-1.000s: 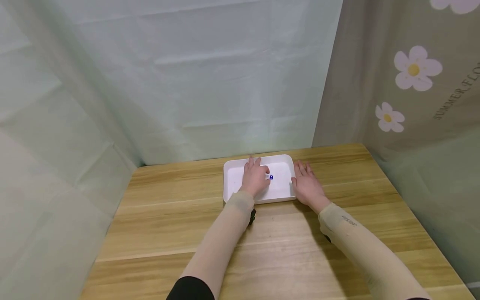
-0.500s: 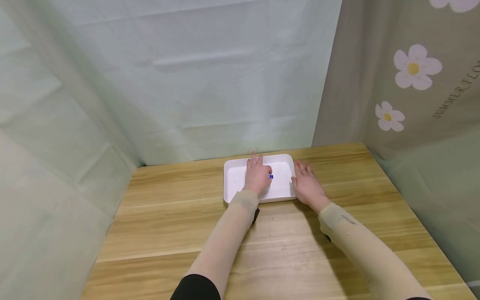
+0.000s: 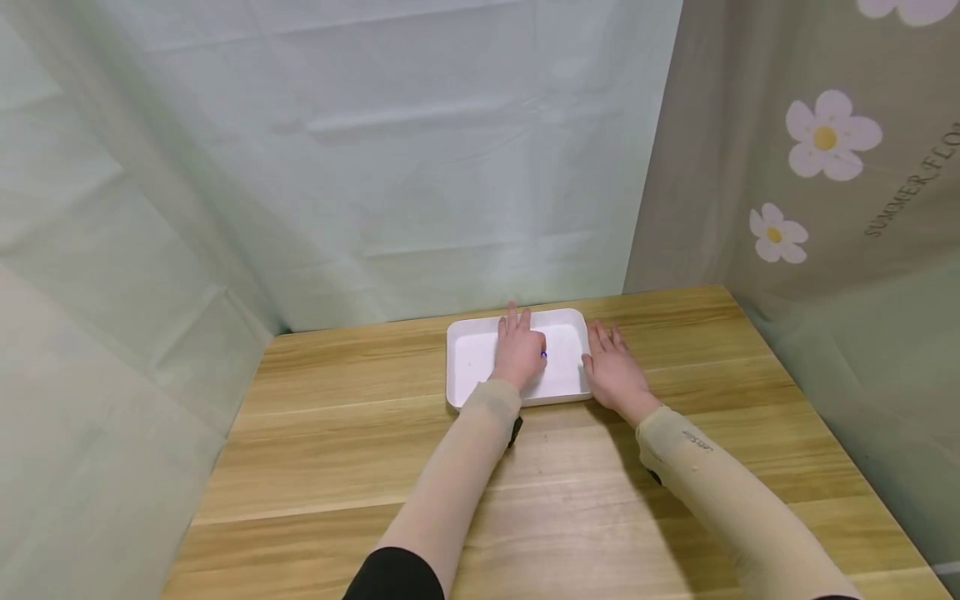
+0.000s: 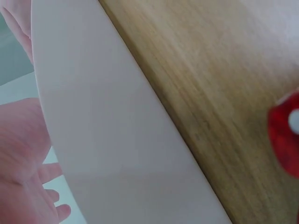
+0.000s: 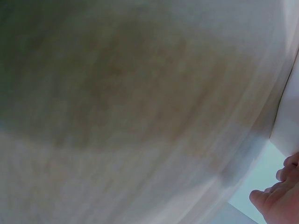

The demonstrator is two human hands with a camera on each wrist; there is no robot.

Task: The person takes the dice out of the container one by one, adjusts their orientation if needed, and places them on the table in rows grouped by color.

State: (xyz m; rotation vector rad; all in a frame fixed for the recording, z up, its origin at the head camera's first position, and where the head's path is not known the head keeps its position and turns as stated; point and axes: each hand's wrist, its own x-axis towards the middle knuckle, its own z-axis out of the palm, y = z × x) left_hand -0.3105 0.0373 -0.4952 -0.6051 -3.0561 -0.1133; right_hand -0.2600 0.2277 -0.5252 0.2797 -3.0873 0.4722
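Note:
A shallow white tray point(image 3: 467, 358) lies near the table's far edge. My left hand point(image 3: 517, 354) reaches over it, thumb and index finger curled at a small blue cube point(image 3: 543, 355) that they mostly hide. The other left fingers stretch toward the tray's far rim. Flat beside the tray's right wall rests my right hand point(image 3: 617, 377), fingers extended and nothing held. The left wrist view is filled by the tray's wall point(image 4: 112, 116), with part of a hand behind it. Few fingers show in the right wrist view.
The wooden table point(image 3: 337, 433) extends around the tray. At the right edge of the left wrist view is a rounded red thing point(image 4: 282, 140) with a white dot, cut off by the frame. A pale curtain point(image 3: 450, 167) hangs behind the table.
My left hand has shifted slightly right, and its thumb and index finger have closed in on the blue cube, now mostly covered. The right hand and tray stay put.

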